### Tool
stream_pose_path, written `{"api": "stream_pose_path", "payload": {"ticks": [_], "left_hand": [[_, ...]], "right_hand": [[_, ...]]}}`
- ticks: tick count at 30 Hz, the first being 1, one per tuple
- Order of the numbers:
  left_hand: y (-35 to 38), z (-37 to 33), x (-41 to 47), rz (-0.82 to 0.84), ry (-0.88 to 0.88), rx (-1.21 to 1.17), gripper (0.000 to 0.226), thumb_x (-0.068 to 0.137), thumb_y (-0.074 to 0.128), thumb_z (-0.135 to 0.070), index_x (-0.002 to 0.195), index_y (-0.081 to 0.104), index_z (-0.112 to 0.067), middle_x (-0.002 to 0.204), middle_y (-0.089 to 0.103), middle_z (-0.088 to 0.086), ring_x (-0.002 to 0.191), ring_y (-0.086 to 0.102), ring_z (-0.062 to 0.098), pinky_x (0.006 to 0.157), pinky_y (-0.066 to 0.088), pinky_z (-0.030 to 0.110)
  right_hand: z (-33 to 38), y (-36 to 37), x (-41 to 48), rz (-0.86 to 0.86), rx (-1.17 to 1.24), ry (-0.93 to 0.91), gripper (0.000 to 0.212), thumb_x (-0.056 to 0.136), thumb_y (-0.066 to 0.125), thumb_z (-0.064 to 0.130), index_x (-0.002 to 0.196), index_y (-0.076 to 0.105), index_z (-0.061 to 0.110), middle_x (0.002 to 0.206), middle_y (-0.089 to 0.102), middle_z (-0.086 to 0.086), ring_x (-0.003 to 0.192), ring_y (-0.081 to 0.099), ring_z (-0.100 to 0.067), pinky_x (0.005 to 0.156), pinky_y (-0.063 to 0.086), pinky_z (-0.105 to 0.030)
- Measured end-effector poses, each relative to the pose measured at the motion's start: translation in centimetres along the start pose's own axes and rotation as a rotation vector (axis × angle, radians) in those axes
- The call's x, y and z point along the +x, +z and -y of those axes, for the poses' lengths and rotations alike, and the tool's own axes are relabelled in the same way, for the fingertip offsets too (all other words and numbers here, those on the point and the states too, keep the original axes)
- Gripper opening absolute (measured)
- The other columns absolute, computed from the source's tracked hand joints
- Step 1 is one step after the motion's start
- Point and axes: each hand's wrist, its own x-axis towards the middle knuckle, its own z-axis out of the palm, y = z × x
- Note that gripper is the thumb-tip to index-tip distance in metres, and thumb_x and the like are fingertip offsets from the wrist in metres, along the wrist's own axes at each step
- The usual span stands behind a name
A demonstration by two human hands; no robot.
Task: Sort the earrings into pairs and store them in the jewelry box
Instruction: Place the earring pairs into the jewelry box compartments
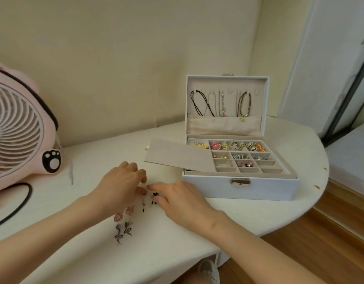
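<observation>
Several loose earrings lie on the white table [177, 238] in front of me. A pink glittery pair [129, 210] lies beside a dark snake-shaped pair [117, 234]. Small black-and-white earrings [150, 199] lie between my hands. My left hand [117, 187] has its fingers curled down, with thumb and forefinger pinching at one of these small earrings. My right hand [179, 199] lies flat, its forefinger and thumb touching the black piece. The white jewelry box [238, 187] stands open to the right, and several compartments hold earrings.
A beige insert panel [177, 154] lies across the box's left side. Necklaces [218, 103] hang inside the lid. A pink fan [19, 128] stands at the left with a black cable [23, 203] on the table. The table's curved edge drops to a wooden floor at right.
</observation>
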Motion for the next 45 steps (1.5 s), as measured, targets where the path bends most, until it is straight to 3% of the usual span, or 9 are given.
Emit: {"api": "stream_pose_path", "payload": {"ticks": [11,15,17,20,24,27,34,39,45], "left_hand": [[0.2,-1.2,-0.4,-0.067,0.021,-0.095,0.008,0.094,0.042,-0.027,0.099,0.047,-0.023,0.093,0.055,-0.009,0.084,0.049,0.013,0.057,0.032,0.02],[-0.5,-3.5,-1.2,-0.087,0.033,-0.159,0.009,0.093,0.043,-0.027,0.099,0.046,-0.021,0.098,0.059,-0.008,0.09,0.054,0.015,0.068,0.038,0.025],[-0.7,-5.0,-1.8,-0.085,0.046,-0.177,0.011,0.092,0.046,-0.026,0.102,0.046,-0.021,0.098,0.058,-0.01,0.091,0.054,0.014,0.06,0.033,0.022],[-1.1,-6.8,-2.0,-0.162,0.162,-0.224,0.021,0.076,0.069,-0.019,0.087,0.052,-0.019,0.077,0.061,-0.009,0.069,0.058,0.014,0.045,0.019,0.015],[-2.4,-8.9,-0.8,-0.177,0.173,-0.327,0.019,0.091,0.047,-0.025,0.11,0.046,-0.025,0.101,0.056,-0.011,0.092,0.053,0.013,0.063,0.034,0.023],[-4.2,-10.6,1.4,-0.243,0.248,-0.437,0.012,0.091,0.049,-0.024,0.102,0.052,-0.025,0.091,0.054,-0.012,0.085,0.049,0.013,0.072,0.043,0.027],[-6.5,-16.4,9.1,-0.238,0.255,-0.708,0.012,0.086,0.057,-0.016,0.096,0.062,-0.017,0.084,0.069,-0.001,0.08,0.061,0.018,0.07,0.046,0.029],[-6.4,-19.3,13.2,-0.161,0.239,-0.863,0.006,0.086,0.058,-0.015,0.09,0.062,-0.016,0.085,0.067,0.0,0.075,0.059,0.013,0.059,0.042,0.016],[-5.5,-20.5,14.3,-0.087,0.232,-0.911,0.004,0.085,0.059,-0.013,0.088,0.061,-0.014,0.081,0.069,0.001,0.07,0.061,0.011,0.06,0.046,0.018]], "right_hand": [[-0.7,-0.1,-0.7,-0.085,0.085,0.044,0.015,0.092,0.053,0.024,0.096,0.064,0.015,0.087,0.068,-0.004,0.086,0.059,-0.025,0.07,0.039,-0.031],[-1.7,-1.2,-2.6,-0.172,0.109,0.021,0.015,0.09,0.055,0.026,0.095,0.065,0.017,0.065,0.041,0.013,0.073,0.044,-0.008,0.066,0.031,-0.026],[-2.4,-1.6,-3.6,-0.217,0.107,0.018,0.013,0.089,0.056,0.025,0.093,0.066,0.018,0.072,0.039,0.015,0.073,0.042,-0.005,0.062,0.03,-0.023],[-3.5,-2.5,-5.1,-0.267,0.103,0.025,0.009,0.087,0.062,0.028,0.086,0.067,0.021,0.078,0.043,0.016,0.072,0.047,-0.003,0.059,0.031,-0.015],[-5.6,-5.4,-7.0,-0.359,0.175,0.086,0.005,0.083,0.068,0.024,0.078,0.067,0.022,0.072,0.049,0.02,0.07,0.048,0.008,0.062,0.035,-0.01],[-7.8,-8.6,-7.9,-0.465,0.248,0.188,0.005,0.08,0.071,0.016,0.075,0.068,0.017,0.07,0.056,0.017,0.068,0.052,0.007,0.063,0.037,-0.009],[-13.8,-13.3,-9.0,-0.613,0.208,0.378,0.006,0.08,0.07,0.016,0.076,0.068,0.019,0.072,0.061,0.011,0.056,0.048,0.003,0.056,0.038,-0.009],[-16.1,-14.0,-9.3,-0.586,0.216,0.428,0.003,0.082,0.068,0.015,0.08,0.07,0.016,0.076,0.066,0.005,0.058,0.05,0.008,0.056,0.038,-0.006],[-17.8,-14.1,-9.3,-0.578,0.276,0.444,0.006,0.08,0.07,0.017,0.075,0.069,0.021,0.076,0.068,0.006,0.055,0.048,-0.001,0.058,0.04,-0.014]]}}
